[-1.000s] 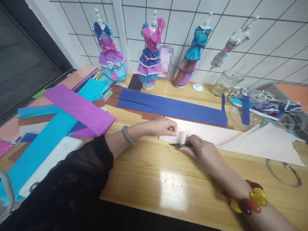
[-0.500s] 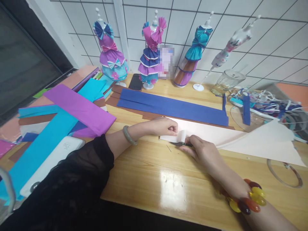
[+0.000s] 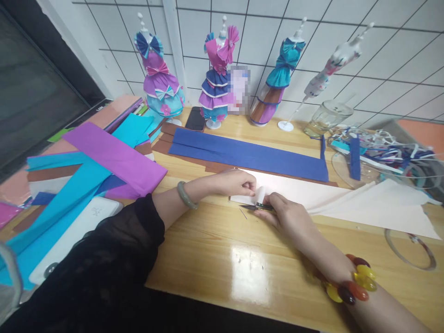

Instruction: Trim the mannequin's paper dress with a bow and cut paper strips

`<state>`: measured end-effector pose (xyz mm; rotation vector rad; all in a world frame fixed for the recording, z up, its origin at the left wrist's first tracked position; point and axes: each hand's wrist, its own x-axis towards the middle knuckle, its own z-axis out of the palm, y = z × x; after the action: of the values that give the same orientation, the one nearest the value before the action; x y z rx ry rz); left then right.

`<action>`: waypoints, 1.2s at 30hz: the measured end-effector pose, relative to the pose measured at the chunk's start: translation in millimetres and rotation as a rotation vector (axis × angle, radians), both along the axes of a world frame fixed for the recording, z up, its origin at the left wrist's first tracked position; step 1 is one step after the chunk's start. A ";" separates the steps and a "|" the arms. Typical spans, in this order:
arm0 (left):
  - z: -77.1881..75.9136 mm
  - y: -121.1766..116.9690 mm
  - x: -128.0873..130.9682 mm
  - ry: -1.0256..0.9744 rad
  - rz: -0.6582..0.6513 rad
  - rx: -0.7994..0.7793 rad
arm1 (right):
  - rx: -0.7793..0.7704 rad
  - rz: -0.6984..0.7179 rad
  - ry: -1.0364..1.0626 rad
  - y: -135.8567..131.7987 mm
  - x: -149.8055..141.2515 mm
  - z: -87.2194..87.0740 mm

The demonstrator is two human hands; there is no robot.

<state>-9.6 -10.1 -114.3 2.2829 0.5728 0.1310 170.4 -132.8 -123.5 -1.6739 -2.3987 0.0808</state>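
Observation:
A long, thin white strip of cloth or paper point(image 3: 294, 190) lies across the table, its left end curled up between my hands. My left hand point(image 3: 239, 181) is closed at that left end, fingertips pinched by the curl; the exact grip is partly hidden. In my right hand point(image 3: 284, 210) is a small pair of thread snips point(image 3: 252, 207), dark pointed blades facing left along the strip's front edge. A short dark sliver point(image 3: 243, 213) lies on the wood just in front of the blades.
Behind the strip lies a folded blue piece point(image 3: 249, 155) over brown ones. Purple point(image 3: 118, 157) and turquoise pieces and a white power bank point(image 3: 78, 238) are at left. Dressed mini mannequins point(image 3: 159, 76), a phone point(image 3: 195, 119), a glass point(image 3: 329, 118) and scraps point(image 3: 388, 148) stand behind.
My right hand and the snips have shifted slightly left, the blades now closer to my left hand. The white curl leans more to the right. My left hand has stayed put.

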 end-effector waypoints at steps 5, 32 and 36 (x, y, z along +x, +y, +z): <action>0.8 -0.2 0.1 -0.008 0.006 -0.015 | -0.004 0.004 0.013 1.9 -4.2 1.4; -4.6 2.2 0.6 -0.037 -0.022 0.019 | 0.035 0.021 0.041 2.9 -15.3 2.7; -5.0 2.2 1.8 -0.036 -0.010 0.018 | 0.052 0.018 0.049 2.7 -15.5 0.8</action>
<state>-7.8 -7.9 -119.3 2.2952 0.5438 0.1730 154.9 -130.1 -122.7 -1.6088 -2.3600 0.0604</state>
